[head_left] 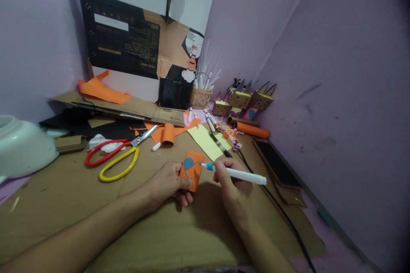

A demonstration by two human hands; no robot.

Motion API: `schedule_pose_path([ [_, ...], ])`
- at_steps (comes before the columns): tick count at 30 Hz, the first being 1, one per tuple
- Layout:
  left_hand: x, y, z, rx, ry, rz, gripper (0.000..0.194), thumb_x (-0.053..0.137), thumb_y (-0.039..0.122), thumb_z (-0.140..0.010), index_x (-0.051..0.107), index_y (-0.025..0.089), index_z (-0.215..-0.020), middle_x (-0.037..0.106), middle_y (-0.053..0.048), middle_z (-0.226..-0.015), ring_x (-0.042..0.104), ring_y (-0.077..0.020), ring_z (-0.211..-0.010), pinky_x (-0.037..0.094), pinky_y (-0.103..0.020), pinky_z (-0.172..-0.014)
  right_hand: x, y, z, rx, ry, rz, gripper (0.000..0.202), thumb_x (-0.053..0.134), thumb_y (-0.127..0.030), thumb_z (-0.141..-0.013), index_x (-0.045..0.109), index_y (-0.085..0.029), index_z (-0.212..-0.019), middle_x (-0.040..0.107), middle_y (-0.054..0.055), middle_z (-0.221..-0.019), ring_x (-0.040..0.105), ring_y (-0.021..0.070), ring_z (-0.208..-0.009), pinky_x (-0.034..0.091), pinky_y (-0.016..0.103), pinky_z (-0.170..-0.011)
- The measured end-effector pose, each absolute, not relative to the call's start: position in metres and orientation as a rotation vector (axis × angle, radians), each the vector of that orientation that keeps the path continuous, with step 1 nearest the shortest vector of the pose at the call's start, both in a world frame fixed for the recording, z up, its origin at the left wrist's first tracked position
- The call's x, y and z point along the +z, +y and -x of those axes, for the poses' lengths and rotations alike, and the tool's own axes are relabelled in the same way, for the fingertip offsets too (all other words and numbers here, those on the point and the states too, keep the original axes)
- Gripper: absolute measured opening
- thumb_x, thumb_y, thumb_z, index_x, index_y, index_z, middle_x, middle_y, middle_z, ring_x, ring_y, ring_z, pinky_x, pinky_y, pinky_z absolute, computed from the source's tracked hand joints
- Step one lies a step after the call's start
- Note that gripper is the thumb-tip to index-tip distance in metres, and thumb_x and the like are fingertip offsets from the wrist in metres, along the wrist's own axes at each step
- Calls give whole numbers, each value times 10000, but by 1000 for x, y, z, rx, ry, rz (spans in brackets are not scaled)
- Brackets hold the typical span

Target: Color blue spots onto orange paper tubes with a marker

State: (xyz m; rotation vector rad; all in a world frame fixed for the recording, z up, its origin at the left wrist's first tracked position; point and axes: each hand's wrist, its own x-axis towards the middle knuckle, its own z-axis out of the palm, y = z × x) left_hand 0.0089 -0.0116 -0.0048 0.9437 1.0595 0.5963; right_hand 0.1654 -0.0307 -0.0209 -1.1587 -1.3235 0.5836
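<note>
My left hand (173, 182) grips a small orange paper piece (194, 163), possibly a rolled tube, with a blue filled spot and blue outlines drawn on it. In my right hand (232, 183) is a white marker (248, 175) with a blue collar, held like a pen. Its tip points left and meets, or nearly meets, the orange paper's right side. To the left lie open scissors (128, 147) with one red and one yellow handle. Beyond my hands an orange paper roll (168, 134) stands near a white marker cap (156, 146).
Behind are yellow paper (205, 141), a black marker (220, 144), a patterned glue gun (229, 133) with a black cord (282, 207), and a phone (277, 164). Farther back stand a basket of sticks (201, 97), cardboard animal figures (240, 99) and a large box (124, 34). A white bowl (25, 149) sits left.
</note>
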Motion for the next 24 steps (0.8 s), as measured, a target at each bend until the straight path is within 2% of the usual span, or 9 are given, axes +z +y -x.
schedule_pose_path([
  [5, -1, -15, -10, 703, 1092, -891, 229, 627, 167, -564, 570, 117, -781, 643, -28, -657, 618, -127, -526, 477, -185, -407, -22, -29, -168, 590, -1301, 1133, 222, 581, -369, -854, 609, -187, -730, 537, -33, -555, 487, 113, -497, 382, 218, -471],
  [15, -11, -14, -12, 659, 1026, -903, 248, 669, 214, -568, 585, 113, -779, 612, -6, -644, 618, -130, -518, 503, -201, -420, -27, -31, -164, 680, -1414, 1128, 185, 584, -350, -856, 622, -184, -782, 593, -26, -595, 540, 102, -499, 408, 192, -457],
  [24, -13, -14, -10, 647, 1007, -919, 245, 686, 225, -557, 601, 119, -761, 622, -16, -647, 617, -128, -519, 509, -203, -431, -26, -30, -163, 496, -1565, 1092, 135, 570, -288, -869, 643, -190, -813, 656, 4, -688, 602, 128, -601, 457, 221, -538],
])
